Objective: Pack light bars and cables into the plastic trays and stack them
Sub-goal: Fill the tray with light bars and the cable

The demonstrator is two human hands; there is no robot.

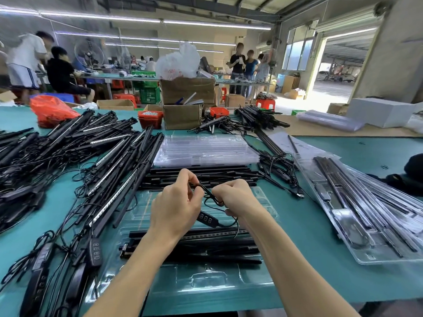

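teal table (343,243) under bars (68,143), trays (206,149)

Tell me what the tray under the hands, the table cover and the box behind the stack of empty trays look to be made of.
Tray: thin clear plastic, glossy; the green shows through it and its moulded ridges catch glare.
Table cover: a smooth matte teal mat, perhaps rubber or vinyl; the picture leaves that open.
Box: brown corrugated cardboard, dull, with creased and dented faces.
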